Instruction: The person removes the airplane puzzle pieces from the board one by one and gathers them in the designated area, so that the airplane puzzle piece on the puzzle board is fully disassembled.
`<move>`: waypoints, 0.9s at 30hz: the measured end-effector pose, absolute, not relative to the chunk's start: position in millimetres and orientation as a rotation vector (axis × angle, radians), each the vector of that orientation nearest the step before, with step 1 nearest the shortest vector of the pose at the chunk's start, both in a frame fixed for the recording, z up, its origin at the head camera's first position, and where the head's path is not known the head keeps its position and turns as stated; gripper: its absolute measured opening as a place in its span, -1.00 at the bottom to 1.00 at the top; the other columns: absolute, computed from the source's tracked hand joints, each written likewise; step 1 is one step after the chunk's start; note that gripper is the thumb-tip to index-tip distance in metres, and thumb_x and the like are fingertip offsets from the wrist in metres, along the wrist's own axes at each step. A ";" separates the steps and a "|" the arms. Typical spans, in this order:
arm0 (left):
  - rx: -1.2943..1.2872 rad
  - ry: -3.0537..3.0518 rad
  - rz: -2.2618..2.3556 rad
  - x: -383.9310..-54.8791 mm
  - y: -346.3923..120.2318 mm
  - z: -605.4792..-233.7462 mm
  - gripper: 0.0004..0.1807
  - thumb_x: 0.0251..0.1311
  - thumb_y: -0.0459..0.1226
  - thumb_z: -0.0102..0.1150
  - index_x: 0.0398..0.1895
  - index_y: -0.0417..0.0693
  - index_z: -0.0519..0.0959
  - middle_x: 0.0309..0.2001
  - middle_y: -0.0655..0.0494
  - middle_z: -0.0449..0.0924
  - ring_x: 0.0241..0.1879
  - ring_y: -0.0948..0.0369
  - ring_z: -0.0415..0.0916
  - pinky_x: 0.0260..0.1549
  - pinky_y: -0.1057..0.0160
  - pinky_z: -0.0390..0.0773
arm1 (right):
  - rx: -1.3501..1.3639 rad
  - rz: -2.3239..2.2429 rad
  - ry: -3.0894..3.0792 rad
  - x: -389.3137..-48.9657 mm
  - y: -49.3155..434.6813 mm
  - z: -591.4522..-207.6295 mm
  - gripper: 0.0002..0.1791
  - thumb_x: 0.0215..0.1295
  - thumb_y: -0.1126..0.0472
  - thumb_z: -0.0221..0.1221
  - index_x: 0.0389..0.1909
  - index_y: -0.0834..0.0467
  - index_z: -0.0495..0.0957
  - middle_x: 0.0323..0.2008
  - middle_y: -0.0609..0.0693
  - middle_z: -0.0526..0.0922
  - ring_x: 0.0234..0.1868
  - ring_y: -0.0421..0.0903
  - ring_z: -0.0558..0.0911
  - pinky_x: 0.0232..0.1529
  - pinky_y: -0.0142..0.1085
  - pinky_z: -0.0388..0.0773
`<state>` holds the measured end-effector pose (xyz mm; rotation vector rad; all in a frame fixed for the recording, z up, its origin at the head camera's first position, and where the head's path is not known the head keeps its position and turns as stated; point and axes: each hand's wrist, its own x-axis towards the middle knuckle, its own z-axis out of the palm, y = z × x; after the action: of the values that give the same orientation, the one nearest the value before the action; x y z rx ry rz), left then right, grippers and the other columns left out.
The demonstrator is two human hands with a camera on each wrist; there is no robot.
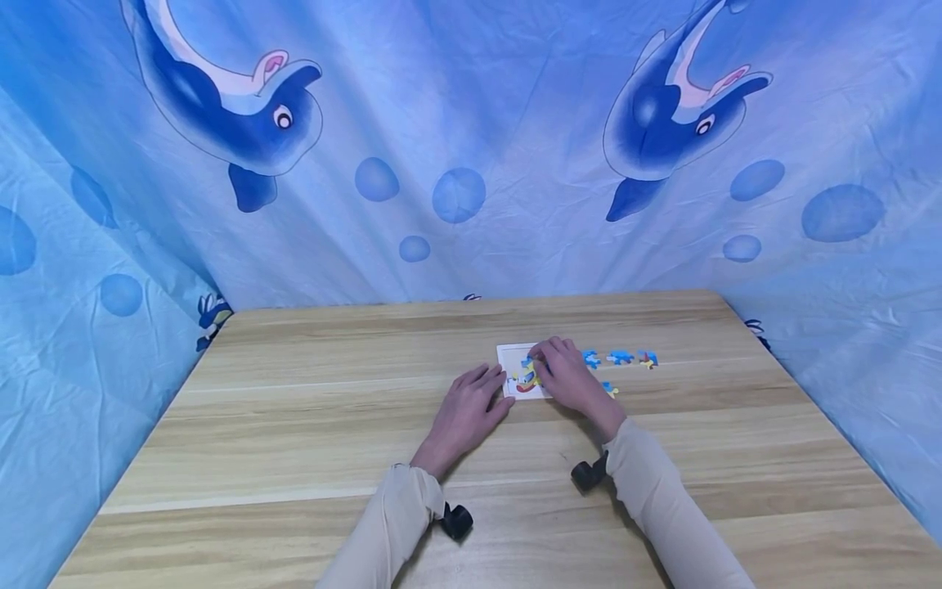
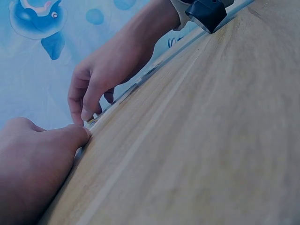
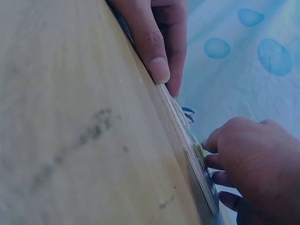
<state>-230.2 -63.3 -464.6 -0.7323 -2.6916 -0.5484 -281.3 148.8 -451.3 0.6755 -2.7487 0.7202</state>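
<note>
A jigsaw board (image 1: 518, 353) with a white border lies on the table, its picture part yellow, red and blue. My left hand (image 1: 465, 407) rests at the board's left edge, fingers loosely extended, with the thumb at its near corner in the right wrist view. Over the board, my right hand (image 1: 568, 378) bends down and pinches a small yellow puzzle piece (image 3: 200, 151) between thumb and fingertips, right at the board's surface. The right hand covers the right part of the board in the head view.
Loose blue puzzle pieces (image 1: 621, 357) lie in a row right of the board, one of them with red and yellow (image 1: 648, 359). Another blue and yellow piece (image 1: 609, 389) sits nearer, beside the right wrist. A blue dolphin curtain (image 1: 515, 254) hangs behind the wooden table (image 1: 294, 409).
</note>
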 end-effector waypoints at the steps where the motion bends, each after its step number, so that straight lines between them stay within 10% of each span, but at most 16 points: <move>1: -0.731 -2.696 -0.547 -230.1 -63.3 -464.5 -0.46 0.34 0.04 0.04 0.23 -0.09 0.50 0.27 0.02 0.45 0.32 0.06 0.30 0.27 0.03 0.30 | 0.671 0.733 -2.752 -281.2 148.8 -451.1 -0.78 0.39 0.22 0.06 -0.04 0.20 0.54 -0.09 0.08 0.54 -0.02 0.09 0.41 -0.01 -0.03 0.38; 27: -0.722 -2.720 -0.559 -229.4 -63.1 -464.8 -0.45 0.34 0.04 0.02 0.27 -0.06 0.47 0.30 0.04 0.41 0.35 0.07 0.26 0.30 0.03 0.26 | 0.640 0.978 -2.767 -277.6 150.4 -444.3 -0.75 0.38 0.23 0.10 0.05 0.10 0.45 -0.35 -0.05 0.48 -0.28 -0.10 0.43 -0.25 -0.22 0.42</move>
<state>-229.4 -63.1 -464.8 -0.7217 -2.7201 -0.5591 -277.6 150.4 -444.3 0.6399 -2.7670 0.9781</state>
